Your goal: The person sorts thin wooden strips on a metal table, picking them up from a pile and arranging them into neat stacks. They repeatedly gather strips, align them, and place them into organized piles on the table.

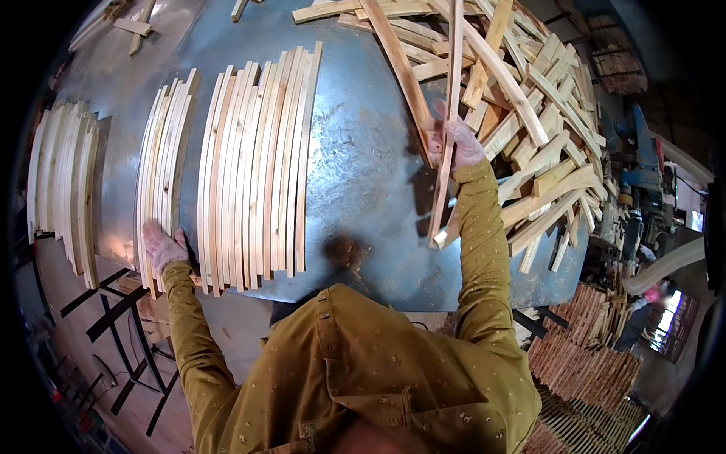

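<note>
My right hand (463, 144), in a thin pale glove, is closed around a long wooden strip (452, 76) at the near left of a loose heap. Beside its fingers leans the lower end of another, darker strip (399, 76); I cannot tell whether the hand holds that one too. My left hand (162, 247), gloved alike, lies with thumb and fingers apart on the near end of a narrow row of wooden strips (162, 155). Just right of it is a wider row of strips (253, 170), laid side by side with uneven ends.
A third row of strips (64, 181) lies at the far left of the metal table (355, 166). The tangled wood heap (522, 113) covers the table's right side. Black metal frames (125, 325) stand below left; stacked wood (586, 356) stands at lower right. A person (652, 295) is farther right.
</note>
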Action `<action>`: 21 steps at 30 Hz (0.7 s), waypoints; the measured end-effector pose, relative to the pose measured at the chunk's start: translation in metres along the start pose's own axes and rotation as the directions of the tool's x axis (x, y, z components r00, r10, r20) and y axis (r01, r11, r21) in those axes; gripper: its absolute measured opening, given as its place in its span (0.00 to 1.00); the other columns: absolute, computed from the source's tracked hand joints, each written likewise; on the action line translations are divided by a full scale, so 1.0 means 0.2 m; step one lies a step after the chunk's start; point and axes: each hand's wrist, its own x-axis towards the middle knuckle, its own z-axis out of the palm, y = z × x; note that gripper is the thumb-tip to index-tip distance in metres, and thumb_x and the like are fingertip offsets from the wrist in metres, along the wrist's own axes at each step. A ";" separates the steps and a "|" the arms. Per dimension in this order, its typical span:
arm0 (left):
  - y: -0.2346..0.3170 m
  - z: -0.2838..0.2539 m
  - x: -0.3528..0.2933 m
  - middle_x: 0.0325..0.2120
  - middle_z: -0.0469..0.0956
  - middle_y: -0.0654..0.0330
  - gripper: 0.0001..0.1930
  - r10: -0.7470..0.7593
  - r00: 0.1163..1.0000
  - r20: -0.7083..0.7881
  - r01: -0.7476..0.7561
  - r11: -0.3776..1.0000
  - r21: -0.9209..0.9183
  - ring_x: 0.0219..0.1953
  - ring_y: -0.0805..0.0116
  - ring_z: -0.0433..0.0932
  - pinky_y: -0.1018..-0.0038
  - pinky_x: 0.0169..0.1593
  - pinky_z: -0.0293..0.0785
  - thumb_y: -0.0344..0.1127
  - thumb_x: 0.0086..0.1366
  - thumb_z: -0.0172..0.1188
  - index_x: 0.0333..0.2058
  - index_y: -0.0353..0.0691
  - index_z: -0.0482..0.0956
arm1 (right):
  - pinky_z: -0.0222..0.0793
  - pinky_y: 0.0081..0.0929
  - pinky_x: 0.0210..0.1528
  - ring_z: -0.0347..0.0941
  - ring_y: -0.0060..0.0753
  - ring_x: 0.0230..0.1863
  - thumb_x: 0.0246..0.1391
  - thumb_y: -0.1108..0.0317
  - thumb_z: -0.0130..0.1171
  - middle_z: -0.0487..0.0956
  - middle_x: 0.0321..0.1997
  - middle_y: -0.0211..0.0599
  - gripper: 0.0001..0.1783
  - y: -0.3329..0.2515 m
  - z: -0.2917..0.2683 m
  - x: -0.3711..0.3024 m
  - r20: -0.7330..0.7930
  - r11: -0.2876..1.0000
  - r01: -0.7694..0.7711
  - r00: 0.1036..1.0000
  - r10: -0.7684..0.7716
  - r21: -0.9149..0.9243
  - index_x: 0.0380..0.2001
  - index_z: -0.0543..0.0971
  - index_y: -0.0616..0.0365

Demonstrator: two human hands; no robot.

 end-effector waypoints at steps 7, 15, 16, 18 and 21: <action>0.08 -0.20 0.10 0.64 0.61 0.47 0.42 0.040 0.962 0.268 -0.058 0.997 0.058 0.65 0.47 0.62 0.52 0.62 0.63 0.48 0.60 0.62 0.68 0.43 0.53 | 0.80 0.38 0.39 0.77 0.35 0.37 0.62 0.52 0.46 0.80 0.39 0.43 0.26 -0.13 0.45 0.28 0.056 0.862 0.169 0.973 -0.222 0.477 0.55 0.71 0.60; 0.00 -0.06 0.11 0.65 0.60 0.46 0.41 0.116 0.976 0.183 -0.135 0.986 0.096 0.65 0.46 0.60 0.50 0.62 0.62 0.52 0.62 0.57 0.68 0.41 0.53 | 0.80 0.39 0.39 0.78 0.40 0.39 0.59 0.65 0.59 0.79 0.40 0.37 0.15 0.07 0.67 0.71 -0.233 0.895 0.182 0.968 -0.091 0.408 0.49 0.74 0.53; 0.01 -0.08 0.10 0.64 0.61 0.47 0.41 0.143 0.978 0.153 -0.154 0.986 0.065 0.64 0.46 0.62 0.50 0.63 0.61 0.53 0.62 0.57 0.68 0.40 0.53 | 0.80 0.39 0.38 0.78 0.39 0.38 0.58 0.67 0.60 0.79 0.40 0.36 0.15 0.08 0.71 0.74 -0.267 0.899 0.169 0.962 -0.061 0.404 0.49 0.74 0.54; -0.02 -0.12 0.06 0.63 0.61 0.47 0.41 0.158 0.977 0.143 -0.164 0.986 0.028 0.62 0.47 0.64 0.51 0.63 0.61 0.52 0.61 0.58 0.67 0.38 0.54 | 0.79 0.42 0.48 0.79 0.40 0.45 0.62 0.64 0.56 0.81 0.44 0.47 0.16 0.10 0.82 0.76 -0.302 0.953 0.143 0.952 -0.058 0.266 0.48 0.75 0.62; -0.03 -0.19 0.10 0.63 0.60 0.44 0.43 0.167 0.966 0.197 -0.147 0.983 -0.112 0.62 0.47 0.64 0.52 0.64 0.61 0.48 0.59 0.62 0.67 0.37 0.53 | 0.78 0.37 0.50 0.79 0.38 0.46 0.62 0.64 0.55 0.81 0.45 0.44 0.16 0.12 1.14 0.69 -0.303 0.971 0.186 0.926 -0.225 -0.152 0.48 0.75 0.64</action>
